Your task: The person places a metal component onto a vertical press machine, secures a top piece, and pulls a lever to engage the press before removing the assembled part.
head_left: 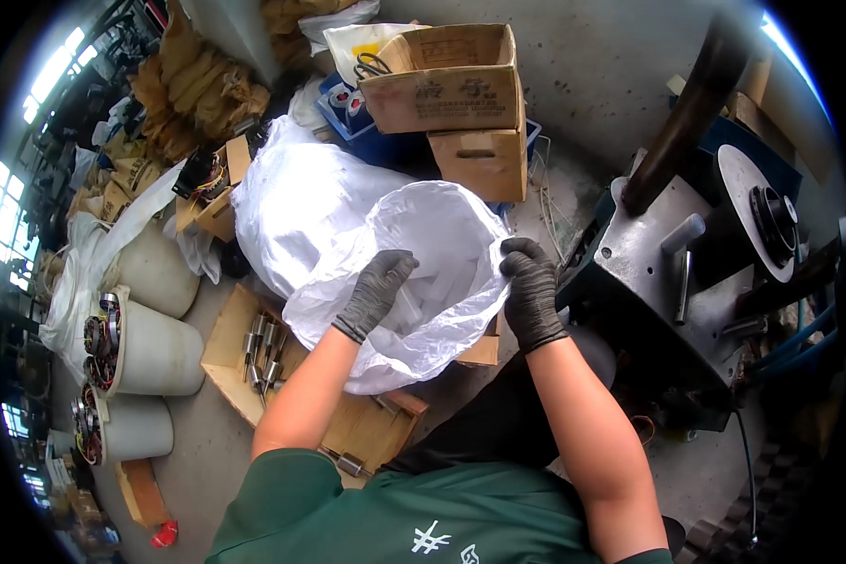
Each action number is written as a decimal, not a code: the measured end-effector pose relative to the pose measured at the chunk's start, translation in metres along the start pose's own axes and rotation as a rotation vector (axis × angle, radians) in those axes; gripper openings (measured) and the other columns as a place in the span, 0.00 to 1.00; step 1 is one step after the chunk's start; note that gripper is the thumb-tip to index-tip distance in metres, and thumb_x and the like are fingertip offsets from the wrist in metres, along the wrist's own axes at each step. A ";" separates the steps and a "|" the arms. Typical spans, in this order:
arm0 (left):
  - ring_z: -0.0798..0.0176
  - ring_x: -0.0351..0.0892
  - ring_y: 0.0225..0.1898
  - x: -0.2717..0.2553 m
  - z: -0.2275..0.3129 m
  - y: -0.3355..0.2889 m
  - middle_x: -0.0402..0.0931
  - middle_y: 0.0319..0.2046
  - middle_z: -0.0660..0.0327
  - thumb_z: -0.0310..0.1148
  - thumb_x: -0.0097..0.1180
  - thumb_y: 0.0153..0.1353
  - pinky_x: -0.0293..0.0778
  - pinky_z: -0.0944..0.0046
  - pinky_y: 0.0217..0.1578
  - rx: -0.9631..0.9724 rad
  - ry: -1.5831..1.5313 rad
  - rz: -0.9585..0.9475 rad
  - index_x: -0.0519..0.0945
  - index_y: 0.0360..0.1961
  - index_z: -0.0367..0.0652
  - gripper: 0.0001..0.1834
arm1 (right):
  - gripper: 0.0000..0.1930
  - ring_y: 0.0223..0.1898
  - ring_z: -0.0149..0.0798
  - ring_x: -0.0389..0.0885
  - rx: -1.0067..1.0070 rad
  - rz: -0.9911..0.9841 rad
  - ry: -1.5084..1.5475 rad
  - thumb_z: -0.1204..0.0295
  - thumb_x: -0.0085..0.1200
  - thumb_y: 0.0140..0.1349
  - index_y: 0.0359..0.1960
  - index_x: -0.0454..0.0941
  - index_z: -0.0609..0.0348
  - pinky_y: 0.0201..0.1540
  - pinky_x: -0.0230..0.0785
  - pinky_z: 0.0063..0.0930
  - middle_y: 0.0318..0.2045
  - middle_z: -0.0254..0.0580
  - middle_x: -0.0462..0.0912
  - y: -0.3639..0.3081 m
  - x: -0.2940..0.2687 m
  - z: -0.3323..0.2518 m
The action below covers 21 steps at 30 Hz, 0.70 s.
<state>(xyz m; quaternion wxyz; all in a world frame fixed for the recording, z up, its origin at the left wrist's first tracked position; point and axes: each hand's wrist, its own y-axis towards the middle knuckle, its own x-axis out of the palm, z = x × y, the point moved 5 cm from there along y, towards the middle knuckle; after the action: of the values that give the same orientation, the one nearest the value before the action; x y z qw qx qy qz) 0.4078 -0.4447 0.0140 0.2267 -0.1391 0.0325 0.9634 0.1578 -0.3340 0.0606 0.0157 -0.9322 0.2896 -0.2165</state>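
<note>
A white plastic sack point(399, 367) stands with its mouth wide in front of me, and pale, partly see-through pieces point(432, 293) lie inside it. At the right of the mouth, my gloved right hand point(533, 299) is closed on the sack's rim. My left hand point(378, 293), in a dark glove too, is over the left part of the mouth, with its fingers drawn together. Whatever those fingers hold, if anything, is too small or hidden to make out.
Behind the sack lies a bulging white bag point(296, 202); beyond it, cardboard boxes point(446, 99) are stacked. A wooden tray point(227, 340) of metal shafts point(265, 352) sits under my left arm. White buckets point(164, 352) stand left, a heavy black machine point(663, 254) right.
</note>
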 end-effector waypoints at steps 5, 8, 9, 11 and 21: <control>0.69 0.79 0.38 -0.006 0.136 -0.066 0.82 0.40 0.60 0.48 0.50 0.77 0.75 0.67 0.40 0.386 -0.117 0.160 0.81 0.51 0.38 0.22 | 0.18 0.36 0.34 0.81 0.054 0.075 0.230 0.81 0.55 0.61 0.53 0.79 0.65 0.41 0.79 0.26 0.40 0.40 0.82 0.010 -0.010 0.000; 0.57 0.85 0.39 0.028 0.181 -0.119 0.82 0.45 0.52 0.43 0.55 0.74 0.82 0.59 0.40 0.878 0.213 -0.336 0.81 0.51 0.39 0.18 | 0.19 0.41 0.38 0.84 0.074 0.087 0.219 0.80 0.55 0.63 0.57 0.77 0.67 0.46 0.83 0.32 0.44 0.45 0.81 0.011 -0.002 0.002; 0.50 0.86 0.43 0.048 0.168 -0.125 0.82 0.48 0.51 0.43 0.57 0.72 0.82 0.56 0.46 0.730 0.353 -0.516 0.80 0.55 0.41 0.19 | 0.19 0.43 0.41 0.85 0.083 0.060 0.204 0.79 0.55 0.65 0.58 0.76 0.68 0.48 0.84 0.34 0.45 0.46 0.81 0.009 0.004 -0.001; 0.40 0.83 0.51 0.065 0.133 -0.120 0.80 0.54 0.48 0.41 0.59 0.69 0.79 0.50 0.56 0.597 0.555 -0.573 0.77 0.62 0.44 0.23 | 0.22 0.45 0.44 0.85 0.092 -0.065 0.233 0.79 0.54 0.66 0.62 0.72 0.70 0.52 0.84 0.36 0.47 0.49 0.80 0.004 0.016 -0.007; 0.58 0.85 0.42 -0.088 -0.073 -0.028 0.84 0.46 0.51 0.36 0.59 0.70 0.80 0.60 0.45 -0.070 0.197 0.298 0.78 0.58 0.37 0.19 | 0.22 0.44 0.39 0.88 0.188 -0.225 -0.107 0.73 0.59 0.67 0.60 0.75 0.71 0.50 0.80 0.32 0.47 0.49 0.86 -0.006 0.017 0.001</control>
<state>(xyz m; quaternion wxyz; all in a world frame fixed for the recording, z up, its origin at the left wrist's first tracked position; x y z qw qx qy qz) 0.5140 -0.4668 -0.0308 0.0723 -0.2345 0.0415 0.9685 0.1739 -0.3386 0.0672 0.0937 -0.9635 0.1605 -0.1928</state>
